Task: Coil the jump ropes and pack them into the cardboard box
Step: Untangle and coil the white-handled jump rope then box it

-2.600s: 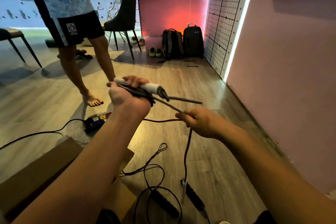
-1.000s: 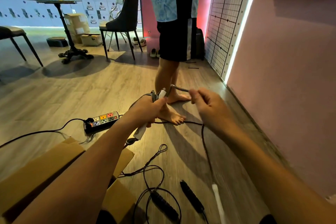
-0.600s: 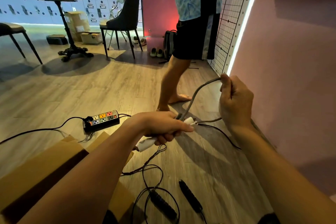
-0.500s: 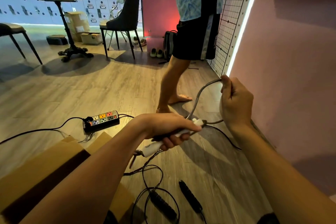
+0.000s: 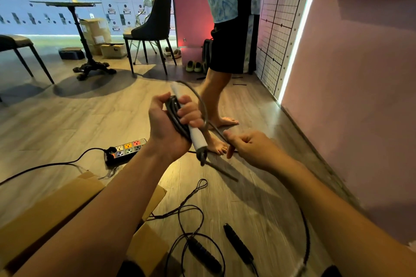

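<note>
One jump rope point(image 5: 203, 105) mid-air | left hand point(image 5: 167, 126) curled round white handle point(image 5: 196, 136) and coils | right hand point(image 5: 249, 148) pinches cord | likely light, springy: clamp loops firmly | cardboard box point(image 5: 56, 204) lower left

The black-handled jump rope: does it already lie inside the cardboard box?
No, the black-handled jump rope lies on the wooden floor beside the cardboard box.

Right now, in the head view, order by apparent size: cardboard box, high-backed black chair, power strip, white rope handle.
1. cardboard box, nearest, so enlarged.
2. high-backed black chair.
3. power strip and white rope handle look alike; not ranked.
</note>
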